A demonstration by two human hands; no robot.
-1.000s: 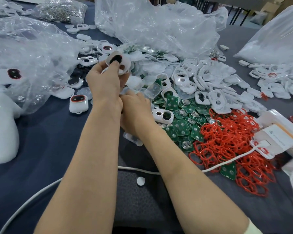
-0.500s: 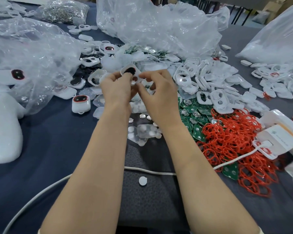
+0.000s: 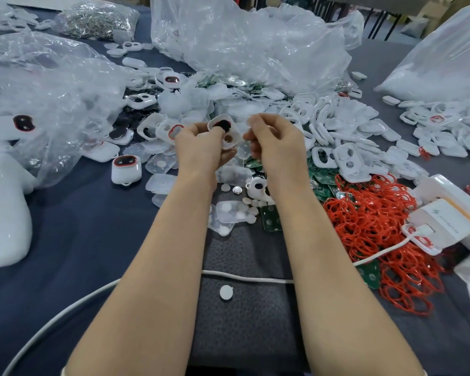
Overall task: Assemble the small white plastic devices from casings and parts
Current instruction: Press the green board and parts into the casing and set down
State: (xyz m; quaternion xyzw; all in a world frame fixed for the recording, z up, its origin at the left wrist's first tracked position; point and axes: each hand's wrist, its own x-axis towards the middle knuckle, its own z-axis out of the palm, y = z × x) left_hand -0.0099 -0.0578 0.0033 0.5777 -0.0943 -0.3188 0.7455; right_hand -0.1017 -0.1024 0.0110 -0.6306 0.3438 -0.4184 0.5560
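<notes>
The left hand (image 3: 201, 150) grips a white casing (image 3: 226, 131) at its fingertips, 2 openings up, 1 filled black. The right hand (image 3: 276, 143), just beside it, has curled fingers; whether they pinch a part I cannot tell. Hold the casing steady and press any part squarely into the empty opening.

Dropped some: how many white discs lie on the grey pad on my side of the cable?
1: a white disc lies just on the near side of the cable, mid-pad. The arms may hide more.
</notes>
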